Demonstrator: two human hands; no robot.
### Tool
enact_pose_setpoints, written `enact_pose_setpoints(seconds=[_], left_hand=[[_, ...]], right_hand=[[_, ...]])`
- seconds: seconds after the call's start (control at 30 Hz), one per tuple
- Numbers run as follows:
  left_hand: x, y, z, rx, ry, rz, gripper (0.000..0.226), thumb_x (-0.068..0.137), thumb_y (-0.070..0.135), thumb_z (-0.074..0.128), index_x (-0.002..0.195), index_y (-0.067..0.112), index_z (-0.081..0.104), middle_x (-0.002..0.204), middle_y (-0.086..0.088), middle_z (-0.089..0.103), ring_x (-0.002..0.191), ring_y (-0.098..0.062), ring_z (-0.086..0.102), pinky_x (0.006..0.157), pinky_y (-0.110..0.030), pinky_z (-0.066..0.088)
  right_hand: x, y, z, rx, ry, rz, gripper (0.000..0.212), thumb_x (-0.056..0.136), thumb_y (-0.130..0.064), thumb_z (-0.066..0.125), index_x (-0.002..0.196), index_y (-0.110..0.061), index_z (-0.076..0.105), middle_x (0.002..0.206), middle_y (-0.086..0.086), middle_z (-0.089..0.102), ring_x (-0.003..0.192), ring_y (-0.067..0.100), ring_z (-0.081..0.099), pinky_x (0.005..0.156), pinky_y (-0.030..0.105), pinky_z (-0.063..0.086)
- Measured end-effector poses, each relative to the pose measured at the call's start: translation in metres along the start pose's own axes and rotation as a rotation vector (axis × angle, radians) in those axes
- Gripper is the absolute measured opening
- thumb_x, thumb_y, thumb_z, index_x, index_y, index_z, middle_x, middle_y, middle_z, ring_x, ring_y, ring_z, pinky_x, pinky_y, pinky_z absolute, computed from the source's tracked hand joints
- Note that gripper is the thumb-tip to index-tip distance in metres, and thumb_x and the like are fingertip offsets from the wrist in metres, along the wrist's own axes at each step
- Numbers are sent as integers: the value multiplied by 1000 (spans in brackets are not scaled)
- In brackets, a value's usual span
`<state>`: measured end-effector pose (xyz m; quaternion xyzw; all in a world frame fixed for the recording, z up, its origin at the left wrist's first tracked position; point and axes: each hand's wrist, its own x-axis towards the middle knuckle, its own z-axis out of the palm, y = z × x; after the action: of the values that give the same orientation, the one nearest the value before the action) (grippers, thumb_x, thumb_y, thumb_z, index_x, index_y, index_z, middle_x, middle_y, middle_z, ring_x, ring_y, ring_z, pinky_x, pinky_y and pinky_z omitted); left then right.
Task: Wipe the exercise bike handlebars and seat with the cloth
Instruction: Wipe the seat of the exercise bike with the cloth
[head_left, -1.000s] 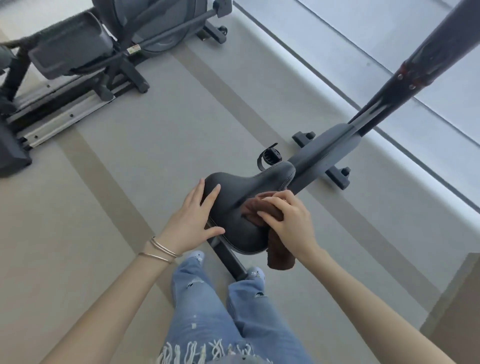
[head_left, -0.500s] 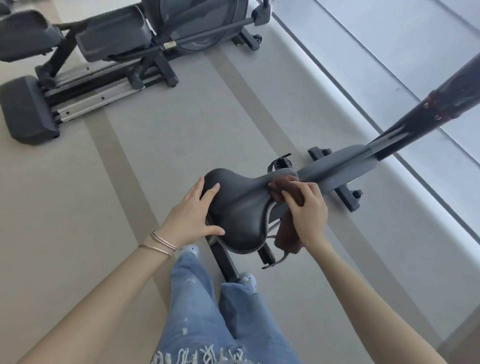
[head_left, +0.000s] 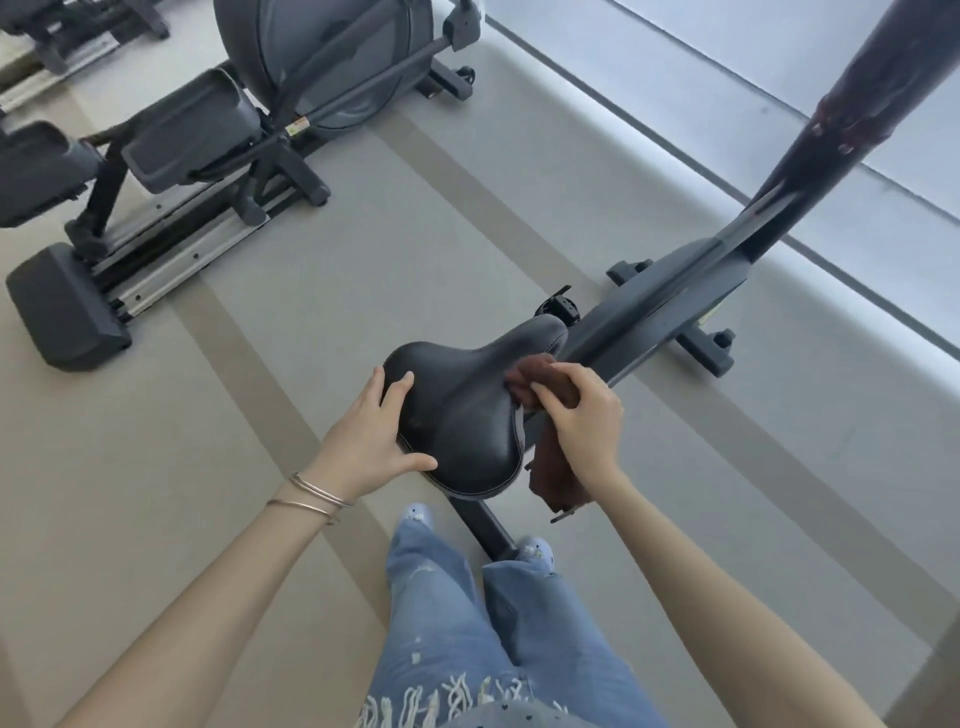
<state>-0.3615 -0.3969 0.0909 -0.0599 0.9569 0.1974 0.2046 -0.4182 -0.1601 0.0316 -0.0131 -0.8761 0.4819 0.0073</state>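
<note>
While the left hand (head_left: 371, 439) rests on the 9 o'clock edge of the black seat (head_left: 467, 405) with fingers straight and slightly spread, the right hand (head_left: 584, 415) holds a dark red cloth (head_left: 551, 467) in curled fingers, pressed against the seat's 3 o'clock flank. The cloth's loose end hangs toward 5 o'clock beside the seat. The bike frame (head_left: 660, 306) runs toward 1 o'clock; a second machine (head_left: 208, 130) stands at 10 o'clock.

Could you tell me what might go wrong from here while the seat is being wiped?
The cloth hangs loose beside the seat and might snag on the hardware beneath. The left hand rests on the seat's edge, so that patch may go unwiped. The right hand holds the cloth bunched, covering little surface.
</note>
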Motion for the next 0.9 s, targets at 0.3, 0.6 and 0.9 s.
enact_pose_setpoints(seconds=[0.3,0.6,0.9], left_hand=[[2,2,-2,36,-24,-8,107,68,49,76,148,17,12,157,-14,4,145,-25,9,110,-40,30],[1,-1,-1,10,0,4,109,66,50,77,148,17,13,157,-16,3,146,-24,7,112,-39,27],[1,-6,4,2,18,13,110,66,53,75,148,19,10,157,-18,-3,146,-25,8,111,-37,30]], right_hand=[[-36,-9,1,153,-116,94,10,83,-29,67,93,-32,67,84,-15,69,82,1,62,73,17,46],[12,-66,-30,43,-117,-42,12,84,-32,63,95,-27,63,90,-7,64,86,14,59,73,27,44],[54,-98,-11,-258,-299,141,54,92,-42,51,129,-5,35,130,14,39,112,32,49,90,42,45]])
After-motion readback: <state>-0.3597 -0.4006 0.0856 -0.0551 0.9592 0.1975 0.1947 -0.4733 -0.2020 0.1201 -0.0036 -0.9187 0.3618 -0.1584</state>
